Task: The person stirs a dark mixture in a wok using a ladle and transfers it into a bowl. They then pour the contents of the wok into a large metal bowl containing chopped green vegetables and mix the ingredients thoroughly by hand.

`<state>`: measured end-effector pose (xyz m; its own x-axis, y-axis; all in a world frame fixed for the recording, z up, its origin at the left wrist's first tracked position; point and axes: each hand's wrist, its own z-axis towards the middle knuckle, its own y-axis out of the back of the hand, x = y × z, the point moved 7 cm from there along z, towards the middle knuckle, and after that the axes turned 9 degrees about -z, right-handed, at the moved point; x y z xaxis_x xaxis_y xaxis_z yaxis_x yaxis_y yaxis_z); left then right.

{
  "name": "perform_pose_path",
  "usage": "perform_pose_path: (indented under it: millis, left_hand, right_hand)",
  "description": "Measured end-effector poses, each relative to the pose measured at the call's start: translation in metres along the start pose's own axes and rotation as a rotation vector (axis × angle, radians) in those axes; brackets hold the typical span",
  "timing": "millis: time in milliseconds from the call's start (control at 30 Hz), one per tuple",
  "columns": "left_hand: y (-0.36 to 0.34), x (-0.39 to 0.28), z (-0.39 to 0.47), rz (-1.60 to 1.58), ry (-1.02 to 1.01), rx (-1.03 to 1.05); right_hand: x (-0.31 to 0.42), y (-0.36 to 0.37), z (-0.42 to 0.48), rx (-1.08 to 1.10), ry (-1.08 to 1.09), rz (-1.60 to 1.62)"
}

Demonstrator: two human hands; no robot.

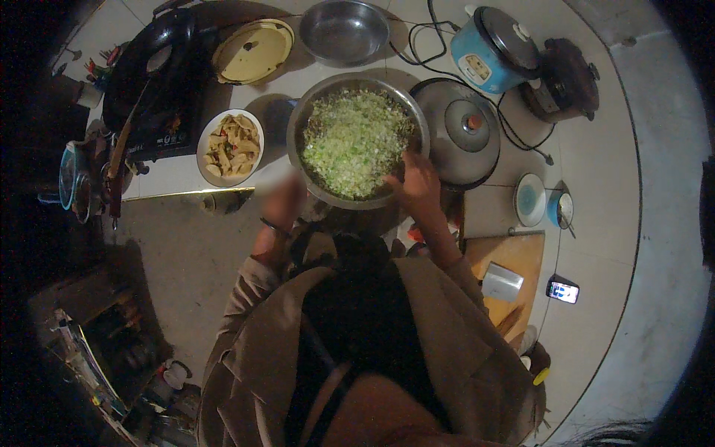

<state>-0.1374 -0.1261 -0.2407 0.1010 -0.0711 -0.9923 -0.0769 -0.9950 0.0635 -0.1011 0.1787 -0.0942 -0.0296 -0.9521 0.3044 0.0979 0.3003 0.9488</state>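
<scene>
A wide metal bowl (295, 146) stands before me near the front edge of the tiled counter. It is heaped with finely chopped pale green vegetable (357, 142), and darker bits show around the side. My right hand (420, 181) reaches over the near right of the rim. Its thumb and a finger are apart above the food, with nothing visible between them. My left hand (284, 202), with a dark band at the wrist, is at the bowl's near left. A blurred whitish patch hides its fingertips, so its hold on anything cannot be made out.
A white bowl of cooked slices (232, 148) stands left, near a black induction cooker (167, 131) with a wok (148, 53). A lidded pan (458, 131) is close on the right. Cords trail from a blue rice cooker (491, 53). A cleaver (503, 281) rests on a cutting board (528, 251).
</scene>
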Motion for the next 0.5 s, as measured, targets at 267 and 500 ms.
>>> perform_pose_path:
  millis: [267, 500]
  left_hand:
    - [-0.002, 0.033, -0.003, 0.091, -0.097, -0.078]
    - [0.001, 0.064, -0.003, 0.258, -0.138, -0.095]
  right_hand:
    - [0.009, -0.017, 0.002, 0.098, 0.034, 0.028]
    - [0.007, -0.040, 0.019, -0.098, -0.017, -0.178]
